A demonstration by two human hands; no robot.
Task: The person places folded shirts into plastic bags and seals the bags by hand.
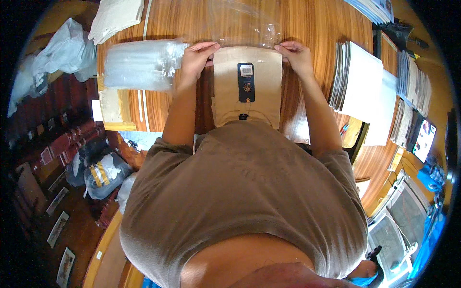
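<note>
A folded beige garment (pixel 269 81) lies flat on the wooden table (pixel 319 29), right in front of my body. On its middle rests a long dark hang tag (pixel 246 89) with a white sticker, and a small black label (pixel 244 116) shows near its closest edge. A clear plastic bag (pixel 247 36) stretches beyond the garment's far edge. My left hand (pixel 194 60) pinches the plastic at the far left corner. At the far right corner, my right hand (pixel 298 57) pinches it too. How much of the garment the plastic covers is hard to tell.
Left of my left hand lies a pile of clear plastic bags (pixel 139 65). Folded pale cloth (pixel 116 19) sits at the far left. A stack with a white top (pixel 360 79) stands on the right, near a lit screen (pixel 424 139). Filled plastic bags (pixel 108 175) lie lower left.
</note>
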